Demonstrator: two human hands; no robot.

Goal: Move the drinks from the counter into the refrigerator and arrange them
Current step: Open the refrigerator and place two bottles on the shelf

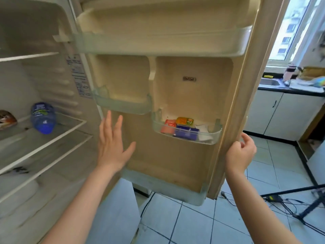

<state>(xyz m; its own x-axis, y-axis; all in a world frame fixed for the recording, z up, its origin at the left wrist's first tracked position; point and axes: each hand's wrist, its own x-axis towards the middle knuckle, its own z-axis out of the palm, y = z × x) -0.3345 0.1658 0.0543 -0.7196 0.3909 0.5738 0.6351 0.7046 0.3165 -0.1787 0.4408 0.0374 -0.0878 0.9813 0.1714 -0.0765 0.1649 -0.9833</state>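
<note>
The refrigerator stands open, its beige door (175, 164) swung wide in front of me. My right hand (241, 154) curls around the door's outer edge. My left hand (112, 143) is spread flat with fingers apart, empty, hovering in front of the door's inner panel near the hinge side. A blue plastic water bottle (43, 118) lies on its side on a glass shelf (58, 136) inside the fridge. The counter (288, 89) is far off at the right by the window; a pink bottle (290, 72) stands on it.
A clear door bin (186, 136) holds small packets in red, orange and blue. Two other door bins, one narrow (123, 106) and one wide (158, 44), look bare. A brownish item (7, 118) sits at the left shelf edge. Cables and a tripod leg (290, 199) cross the tiled floor.
</note>
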